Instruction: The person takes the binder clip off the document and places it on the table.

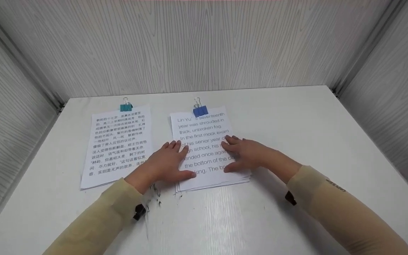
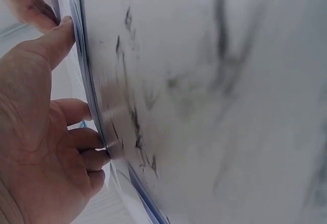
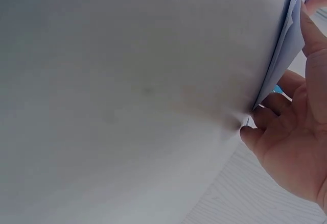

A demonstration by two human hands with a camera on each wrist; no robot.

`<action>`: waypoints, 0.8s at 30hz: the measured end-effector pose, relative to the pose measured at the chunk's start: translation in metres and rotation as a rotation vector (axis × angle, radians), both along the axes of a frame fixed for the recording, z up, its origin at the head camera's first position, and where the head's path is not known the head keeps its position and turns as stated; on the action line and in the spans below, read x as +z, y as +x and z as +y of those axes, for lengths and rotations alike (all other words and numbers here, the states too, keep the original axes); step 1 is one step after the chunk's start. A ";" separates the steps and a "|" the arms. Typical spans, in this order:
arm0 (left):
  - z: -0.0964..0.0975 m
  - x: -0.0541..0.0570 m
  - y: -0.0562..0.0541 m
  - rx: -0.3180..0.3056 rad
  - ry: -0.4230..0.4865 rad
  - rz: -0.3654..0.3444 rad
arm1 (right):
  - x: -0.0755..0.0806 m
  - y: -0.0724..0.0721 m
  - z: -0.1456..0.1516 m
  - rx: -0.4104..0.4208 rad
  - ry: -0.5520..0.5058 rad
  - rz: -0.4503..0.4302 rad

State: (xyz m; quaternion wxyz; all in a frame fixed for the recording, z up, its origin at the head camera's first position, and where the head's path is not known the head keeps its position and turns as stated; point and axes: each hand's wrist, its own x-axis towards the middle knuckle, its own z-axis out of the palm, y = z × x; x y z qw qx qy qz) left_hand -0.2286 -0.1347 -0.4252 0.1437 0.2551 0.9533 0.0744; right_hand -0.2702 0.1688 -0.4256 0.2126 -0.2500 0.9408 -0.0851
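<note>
A stack of paper printed with English text (image 1: 204,141) lies before me, a blue binder clip (image 1: 200,111) on its top edge. My left hand (image 1: 166,163) rests along its left side, thumb on the top sheet and fingers spread at the edge. On the opposite side, my right hand (image 1: 248,154) touches the sheets with its thumb and fingertips, covering the ends of some lines. From the left wrist, the left thumb (image 2: 59,38) presses on the paper near its lower edge. In the right wrist view, the right fingers (image 3: 276,104) meet the stack's side.
To the left lies a second stack, with Chinese text (image 1: 117,145), under a teal binder clip (image 1: 126,107). Both stacks are on a white table (image 1: 211,219) with dark scuffs near the left wrist. Grey wood-grain panels (image 1: 197,46) enclose the back and sides.
</note>
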 end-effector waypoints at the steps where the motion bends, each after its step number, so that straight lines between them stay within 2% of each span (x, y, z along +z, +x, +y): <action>1: 0.000 0.000 0.001 -0.004 -0.002 0.006 | 0.000 0.002 0.001 0.002 -0.002 0.002; 10: 0.007 -0.001 0.008 -0.028 -0.007 0.017 | -0.001 0.017 0.012 0.068 -0.004 0.061; 16: 0.012 -0.003 0.017 -0.045 -0.002 0.032 | -0.001 0.031 0.016 0.041 0.002 0.066; 24: 0.017 -0.005 0.026 -0.066 0.002 0.041 | 0.000 0.049 0.023 0.049 0.002 0.088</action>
